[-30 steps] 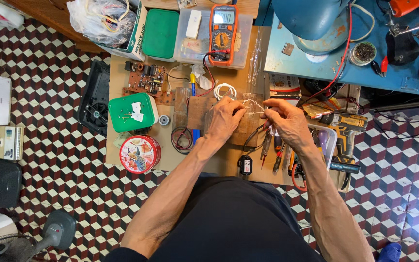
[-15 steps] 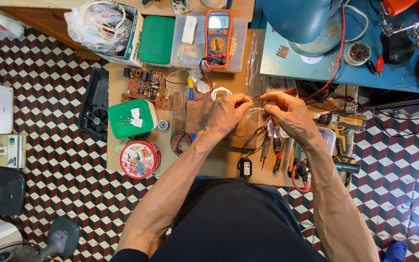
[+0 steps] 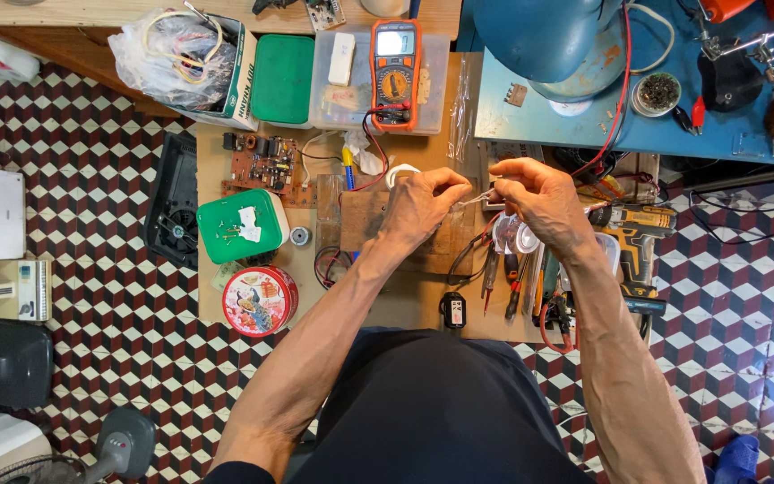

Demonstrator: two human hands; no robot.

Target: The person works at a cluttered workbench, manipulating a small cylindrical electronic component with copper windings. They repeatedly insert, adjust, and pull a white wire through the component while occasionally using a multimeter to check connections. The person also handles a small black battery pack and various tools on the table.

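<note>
Green lidded box (image 3: pixel 244 225) and round red tin (image 3: pixel 261 300), left of centre.
Left hand (image 3: pixel 418 206) and right hand (image 3: pixel 539 199) both pinch a thin wire (image 3: pixel 471 199) lying horizontally, mid-frame.

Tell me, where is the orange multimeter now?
In the head view, the orange multimeter lies on a clear plastic box at the bench's far edge, right of the green lid.

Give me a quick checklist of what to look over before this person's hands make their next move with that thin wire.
1. Both hands on the thin wire: left hand and right hand pinch it, ok.
2. Wire free of the red lead: cannot tell.
3. Multimeter screen lit: ok.
4. Space under the hands: pliers and screwdrivers crowd it, not ok.
5. Cordless drill apart from the right hand: ok.
</note>
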